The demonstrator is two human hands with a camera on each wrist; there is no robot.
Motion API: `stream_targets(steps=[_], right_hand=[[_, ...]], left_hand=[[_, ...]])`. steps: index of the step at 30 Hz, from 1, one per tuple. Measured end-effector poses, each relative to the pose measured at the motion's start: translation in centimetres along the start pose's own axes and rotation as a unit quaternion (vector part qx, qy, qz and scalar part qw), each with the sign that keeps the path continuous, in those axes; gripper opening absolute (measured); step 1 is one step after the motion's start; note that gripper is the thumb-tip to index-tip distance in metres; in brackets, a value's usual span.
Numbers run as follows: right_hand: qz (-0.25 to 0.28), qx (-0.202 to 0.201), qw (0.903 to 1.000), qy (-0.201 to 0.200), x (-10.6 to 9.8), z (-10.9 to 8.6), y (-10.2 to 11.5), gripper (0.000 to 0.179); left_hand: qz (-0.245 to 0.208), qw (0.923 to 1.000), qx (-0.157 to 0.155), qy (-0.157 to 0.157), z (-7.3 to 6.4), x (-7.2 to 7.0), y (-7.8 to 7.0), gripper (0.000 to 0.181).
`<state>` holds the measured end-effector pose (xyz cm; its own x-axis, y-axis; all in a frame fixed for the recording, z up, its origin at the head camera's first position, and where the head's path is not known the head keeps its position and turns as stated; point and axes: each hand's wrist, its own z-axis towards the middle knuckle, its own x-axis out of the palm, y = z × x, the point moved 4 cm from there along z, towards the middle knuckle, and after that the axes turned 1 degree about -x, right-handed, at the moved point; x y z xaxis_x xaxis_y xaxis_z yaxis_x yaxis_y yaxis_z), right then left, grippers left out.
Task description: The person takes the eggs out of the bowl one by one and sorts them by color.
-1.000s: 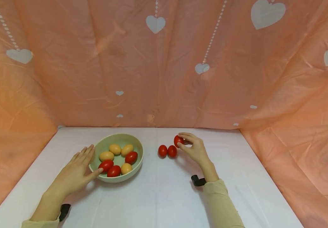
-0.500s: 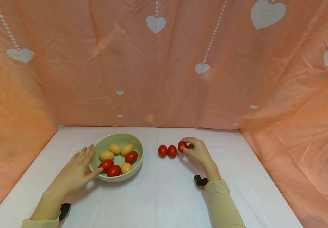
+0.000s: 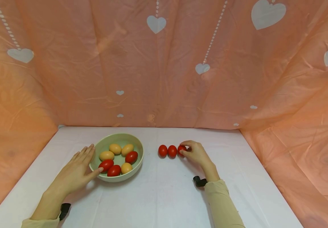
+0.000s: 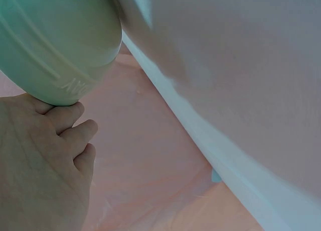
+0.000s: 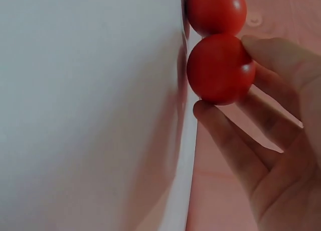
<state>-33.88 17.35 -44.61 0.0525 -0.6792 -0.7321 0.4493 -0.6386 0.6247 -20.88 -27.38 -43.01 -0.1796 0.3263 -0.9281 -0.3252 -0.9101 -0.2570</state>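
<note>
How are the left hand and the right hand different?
The left hand rests against the bowl, but the right hand pinches a red tomato.

The left hand's fingers are mostly straight; the right hand's fingers bend around the tomato.

Both arms have a tan sleeve and a black thing at the wrist.

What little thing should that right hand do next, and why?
Probably just let go: the right hand could ease its fingers off the red oval piece they pinch. It lines up in a row with two other red ones, the middle one and the end one, and seems to touch the nearer, so it looks well placed.
</note>
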Motion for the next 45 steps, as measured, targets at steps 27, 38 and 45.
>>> stream_targets(steps=[27, 38, 45], right_hand=[[-0.015, 0.031, 0.9994, 0.010, 0.0, -0.2, 0.1, 0.039], [-0.034, 0.024, 0.9992, -0.004, -0.7, -0.1, 0.9, 0.040], [-0.036, -0.017, 0.9988, -0.030, -0.9, 0.2, 2.1, 0.036]], left_hand=[[0.000, 1.0000, 0.004, -0.005, 0.0, 0.0, 0.0, 0.092], [-0.002, 1.0000, 0.002, -0.003, 0.1, -0.1, -0.1, 0.092], [-0.003, 1.0000, 0.002, 0.001, 0.1, 0.0, 0.0, 0.093]])
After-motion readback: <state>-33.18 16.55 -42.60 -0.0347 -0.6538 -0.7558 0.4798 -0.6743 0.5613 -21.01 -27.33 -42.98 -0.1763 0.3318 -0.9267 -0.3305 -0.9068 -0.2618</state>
